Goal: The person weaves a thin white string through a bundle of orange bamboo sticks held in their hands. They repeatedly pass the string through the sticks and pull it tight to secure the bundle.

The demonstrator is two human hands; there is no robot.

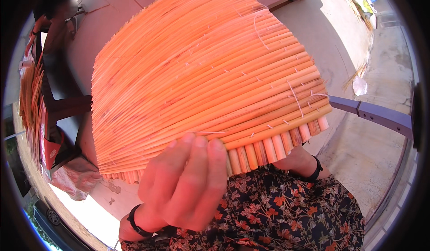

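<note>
A wide mat of orange-tan reeds [206,76], stitched with pale thread, lies across my lap and fills the middle of the view. Short cut reed ends [264,151] stick out crosswise from under its near edge. My left hand [186,184] is closed at that edge, its fingertips bent onto the outermost reeds beside a loose thread [206,132]. Other thread loops lie at the mat's right side. My right hand [295,159] is under the mat's near right corner; the mat hides its fingers.
At the far left another person [56,13] sits near a dark frame [67,107]. A bundle of loose reeds [32,94] stands at the left. A grey-purple bar [376,115] runs out on the right, with crumpled clear plastic [359,85] on the floor beyond.
</note>
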